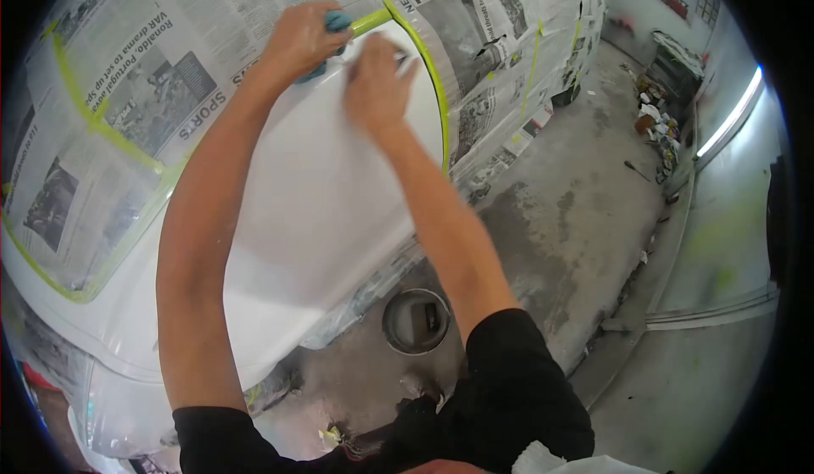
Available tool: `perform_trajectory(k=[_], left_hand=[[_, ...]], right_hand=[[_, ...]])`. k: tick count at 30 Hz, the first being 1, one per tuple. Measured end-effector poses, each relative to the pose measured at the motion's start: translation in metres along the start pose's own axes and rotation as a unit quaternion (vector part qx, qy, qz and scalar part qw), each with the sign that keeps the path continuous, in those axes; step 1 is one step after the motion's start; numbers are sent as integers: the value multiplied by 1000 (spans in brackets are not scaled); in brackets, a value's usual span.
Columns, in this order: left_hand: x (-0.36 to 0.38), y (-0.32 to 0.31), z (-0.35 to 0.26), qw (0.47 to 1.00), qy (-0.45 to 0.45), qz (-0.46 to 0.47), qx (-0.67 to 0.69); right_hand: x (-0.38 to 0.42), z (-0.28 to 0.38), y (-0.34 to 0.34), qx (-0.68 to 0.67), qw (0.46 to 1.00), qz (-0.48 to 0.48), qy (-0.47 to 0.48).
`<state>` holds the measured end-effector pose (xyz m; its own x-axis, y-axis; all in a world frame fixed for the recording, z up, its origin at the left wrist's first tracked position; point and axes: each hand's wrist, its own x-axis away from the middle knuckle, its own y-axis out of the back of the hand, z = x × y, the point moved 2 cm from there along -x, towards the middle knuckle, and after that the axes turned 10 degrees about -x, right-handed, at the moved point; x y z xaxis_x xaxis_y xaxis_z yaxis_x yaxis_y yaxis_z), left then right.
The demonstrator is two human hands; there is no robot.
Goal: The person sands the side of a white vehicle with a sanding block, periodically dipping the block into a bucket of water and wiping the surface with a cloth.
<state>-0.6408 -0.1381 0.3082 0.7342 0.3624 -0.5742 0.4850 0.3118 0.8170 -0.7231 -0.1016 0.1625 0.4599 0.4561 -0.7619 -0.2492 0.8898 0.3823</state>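
Near the taped far edge of a white car panel (305, 203), my left hand (298, 40) is closed on a blue-green cloth (337, 23). More of the cloth shows under the palm, against the panel. My right hand (377, 84) presses on the white surface just to the right, blurred by motion. Its fingers are bent, and a small greyish edge shows by the thumb; what it is I cannot make out. Yellow-green masking tape (437, 84) lines the panel's edge beside both hands.
Newspaper (246, 16) covers the car around the panel. A round bucket (415, 321) with a dark block inside stands on the stained concrete floor (551, 237). Debris (657, 126) lies along the right wall, near a lit tube lamp (731, 114).
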Motion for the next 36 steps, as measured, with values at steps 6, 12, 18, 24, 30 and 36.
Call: perform_trajectory(k=[6, 12, 18, 24, 30, 36], left_hand=[[-37, -22, -10, 999, 5, 48, 7], [-42, -29, -10, 998, -45, 20, -50], [-25, 2, 8, 980, -52, 138, -131], [10, 39, 23, 961, -50, 219, -164], [84, 117, 27, 971, -32, 159, -176], [126, 147, 39, 976, -23, 128, -177]], right_hand=[[9, -2, -5, -65, 989, -73, 114], [-37, -54, 9, -31, 997, -12, 75], [34, 39, -6, -140, 978, 21, 150], [64, 72, -3, -174, 945, 120, 249], [54, 76, 0, -199, 966, 35, 162], [130, 196, -14, -297, 888, 143, 320]])
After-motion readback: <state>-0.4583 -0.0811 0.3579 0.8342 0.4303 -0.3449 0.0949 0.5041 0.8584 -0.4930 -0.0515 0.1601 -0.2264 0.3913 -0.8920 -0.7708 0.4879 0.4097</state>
